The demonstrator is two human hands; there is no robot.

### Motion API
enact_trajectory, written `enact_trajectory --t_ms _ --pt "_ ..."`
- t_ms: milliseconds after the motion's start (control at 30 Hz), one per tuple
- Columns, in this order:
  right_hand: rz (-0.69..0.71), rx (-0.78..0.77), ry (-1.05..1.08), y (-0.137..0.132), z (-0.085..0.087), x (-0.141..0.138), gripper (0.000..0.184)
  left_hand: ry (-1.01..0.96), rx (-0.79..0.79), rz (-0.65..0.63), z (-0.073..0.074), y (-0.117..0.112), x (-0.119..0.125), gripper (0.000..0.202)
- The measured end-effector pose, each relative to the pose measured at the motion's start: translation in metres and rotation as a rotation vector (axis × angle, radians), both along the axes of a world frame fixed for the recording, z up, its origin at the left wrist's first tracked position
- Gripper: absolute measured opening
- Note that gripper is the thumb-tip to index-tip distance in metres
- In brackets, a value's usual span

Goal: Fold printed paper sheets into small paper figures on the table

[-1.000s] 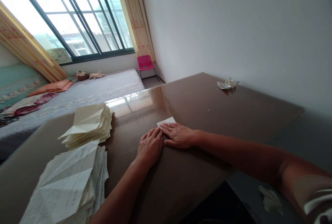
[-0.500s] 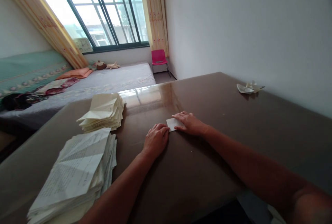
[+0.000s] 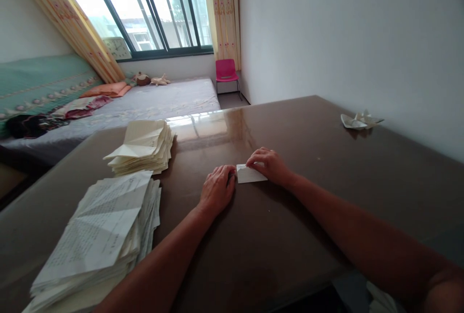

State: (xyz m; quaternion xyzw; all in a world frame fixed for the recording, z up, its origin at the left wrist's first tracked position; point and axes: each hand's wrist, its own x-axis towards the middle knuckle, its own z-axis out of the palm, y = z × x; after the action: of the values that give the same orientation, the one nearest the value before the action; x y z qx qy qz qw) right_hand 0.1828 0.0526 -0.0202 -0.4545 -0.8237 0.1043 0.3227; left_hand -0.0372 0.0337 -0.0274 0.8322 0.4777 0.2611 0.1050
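A small folded piece of white paper (image 3: 252,175) lies on the brown table (image 3: 290,235) in front of me. My right hand (image 3: 270,164) pinches the paper's far edge between thumb and fingers, and part of that edge is hidden behind them. At the paper's left edge, my left hand (image 3: 218,188) rests on the tabletop with bent fingers and a gap between thumb and forefinger. Nothing shows in that gap.
Two stacks of creased paper stand on the left: a cream stack (image 3: 143,146) behind and a printed white stack (image 3: 94,226) nearer. A folded paper shape (image 3: 357,120) sits far right by the wall. Beyond the table are a bed (image 3: 181,95) and a pink chair (image 3: 226,71).
My right hand has shifted from lying over the folded paper to pinching its far edge, so more paper shows. My left thumb and forefinger have parted. The view has tilted slightly down.
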Motion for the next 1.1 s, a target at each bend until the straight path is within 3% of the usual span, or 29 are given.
enact_trajectory --t_ms 167,300,433,667,900,1000,1100 --pt "-0.012 0.145 0.097 -0.005 0.007 -0.002 0.012 -0.101 0.182 -0.053 0.004 -0.001 -0.001 0.028" --pt "0.137 0.132 0.171 -0.007 0.009 -0.001 0.012 -0.057 0.271 -0.155 0.005 -0.003 -0.002 0.038" --pt "0.274 0.05 0.128 -0.002 0.007 0.011 0.011 0.033 0.255 -0.21 0.002 -0.004 -0.003 0.034" --pt "0.24 -0.051 -0.067 0.009 0.003 0.037 0.015 0.165 0.198 -0.269 0.0 -0.009 -0.002 0.024" --pt "0.349 -0.021 -0.151 0.003 0.011 0.036 0.032 0.188 0.188 -0.342 0.004 -0.008 -0.002 0.027" --pt "0.404 -0.086 -0.159 0.002 0.011 0.035 0.037 0.193 0.141 -0.358 0.008 -0.009 -0.002 0.03" --pt "0.454 -0.191 -0.123 0.005 0.008 0.036 0.029 0.238 0.116 -0.34 0.012 -0.013 -0.001 0.032"
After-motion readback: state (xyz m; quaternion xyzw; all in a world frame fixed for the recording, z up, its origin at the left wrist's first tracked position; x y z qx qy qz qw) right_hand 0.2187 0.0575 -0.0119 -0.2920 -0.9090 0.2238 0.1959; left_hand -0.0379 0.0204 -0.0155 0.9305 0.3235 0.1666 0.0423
